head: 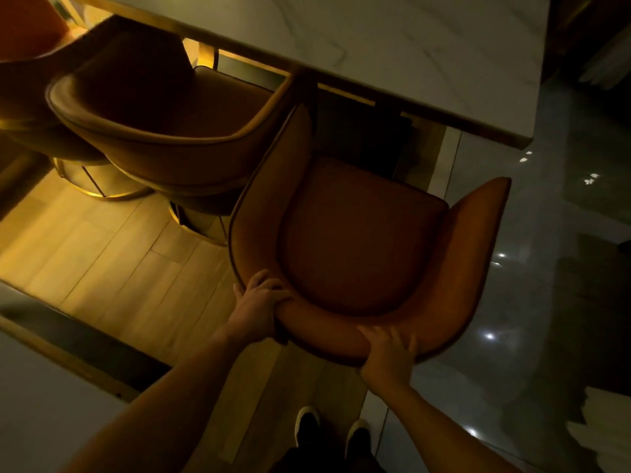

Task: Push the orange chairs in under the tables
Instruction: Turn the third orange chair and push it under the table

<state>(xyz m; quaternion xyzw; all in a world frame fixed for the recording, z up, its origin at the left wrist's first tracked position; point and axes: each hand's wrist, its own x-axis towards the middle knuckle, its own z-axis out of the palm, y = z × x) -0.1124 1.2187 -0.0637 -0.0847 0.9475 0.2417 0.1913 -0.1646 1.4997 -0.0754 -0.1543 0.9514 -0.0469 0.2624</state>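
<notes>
An orange chair with a curved back stands in front of me, its seat facing a white marble-topped table. The seat's front lies just short of the table's edge. My left hand grips the chair's back rim at its left curve. On the rim's middle, my right hand is wrapped over the top. A second orange chair sits to the left, its seat partly under the same table and its side touching the first chair.
A third orange chair shows at the top left. Another pale table's corner is at the lower left. Wooden floor lies to the left, glossy dark tiles to the right. My shoes stand behind the chair.
</notes>
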